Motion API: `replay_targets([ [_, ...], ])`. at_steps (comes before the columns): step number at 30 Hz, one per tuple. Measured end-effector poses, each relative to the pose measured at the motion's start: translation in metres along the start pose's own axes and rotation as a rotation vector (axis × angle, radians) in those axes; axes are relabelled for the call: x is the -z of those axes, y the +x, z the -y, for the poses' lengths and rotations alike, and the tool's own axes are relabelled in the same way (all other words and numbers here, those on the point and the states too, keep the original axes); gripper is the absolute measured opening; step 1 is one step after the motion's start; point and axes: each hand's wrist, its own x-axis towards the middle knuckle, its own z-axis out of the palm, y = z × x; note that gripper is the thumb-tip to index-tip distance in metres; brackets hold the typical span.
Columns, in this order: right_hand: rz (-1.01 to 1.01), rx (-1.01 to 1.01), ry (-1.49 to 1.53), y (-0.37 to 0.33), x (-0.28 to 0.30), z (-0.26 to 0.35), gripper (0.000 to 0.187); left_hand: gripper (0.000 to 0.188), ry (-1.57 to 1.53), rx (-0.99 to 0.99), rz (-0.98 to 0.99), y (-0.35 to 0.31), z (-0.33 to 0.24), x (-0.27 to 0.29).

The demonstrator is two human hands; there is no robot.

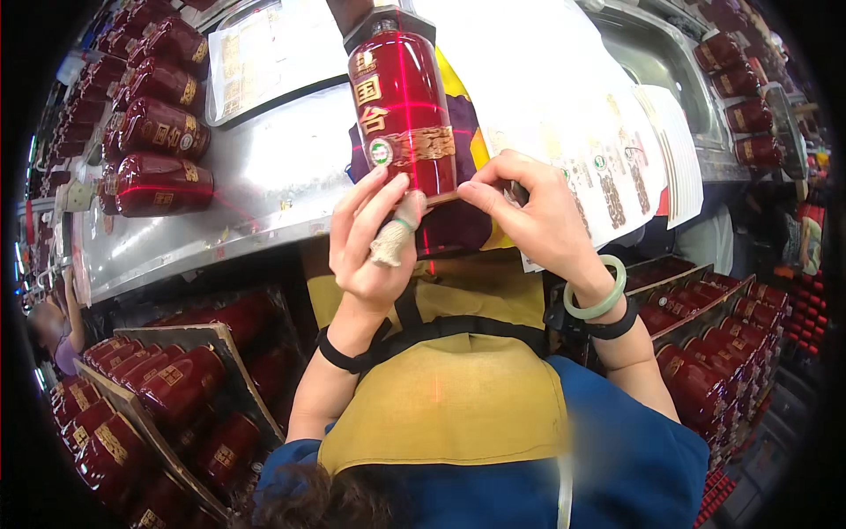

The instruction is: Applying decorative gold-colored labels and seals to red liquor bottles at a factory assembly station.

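Note:
A glossy dark red bottle (pixel 414 97) with gold lettering, a patterned gold band and a small round green-and-white seal lies in front of me, its neck pointing away. Red light lines cross it. My left hand (pixel 370 234) bends its fingers against the lower left of the bottle; one digit wears a pale cloth finger cover (pixel 393 240). At the lower right corner of the bottle, my right hand (pixel 533 207) has its thumb and index finger close together, the other fingers curled. A thin pale edge runs along the bottle's base between both hands. What the right fingers hold is partly hidden.
Sheets of gold patterned labels (pixel 608 167) lie to the right, before a metal sink (pixel 661 75). More sheets rest on a tray (pixel 264 66) at the left. Red bottles (pixel 163 128) line the table's left side; crates of bottles (pixel 167 379) flank me below.

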Motion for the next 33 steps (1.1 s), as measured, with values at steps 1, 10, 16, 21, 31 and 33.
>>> replay_targets([
  [1, 0.004, -0.003, 0.008, -0.001, 0.000, 0.001, 0.024, 0.024, -0.009, 0.003, -0.016, -0.001, 0.003, 0.001],
  [10, -0.001, -0.012, -0.001, -0.001, -0.001, 0.001, 0.024, 0.037, -0.010, 0.110, -0.044, -0.014, 0.002, 0.001],
  [16, 0.001, -0.032, -0.008, 0.000, -0.001, -0.002, 0.024, 0.036, 0.149, -0.066, -0.059, -0.001, -0.006, -0.005],
  [21, -0.006, -0.007, 0.019, -0.001, -0.002, 0.001, 0.022, 0.036, -0.076, 0.136, -0.020, -0.001, -0.004, -0.003],
  [31, -0.003, -0.008, 0.040, -0.004, -0.003, 0.004, 0.021, 0.040, -0.226, 0.239, -0.076, -0.019, 0.005, -0.002],
  [33, -0.003, -0.021, 0.028, -0.004, -0.003, 0.004, 0.021, 0.042, -0.227, 0.302, -0.083, -0.017, 0.003, 0.000],
])
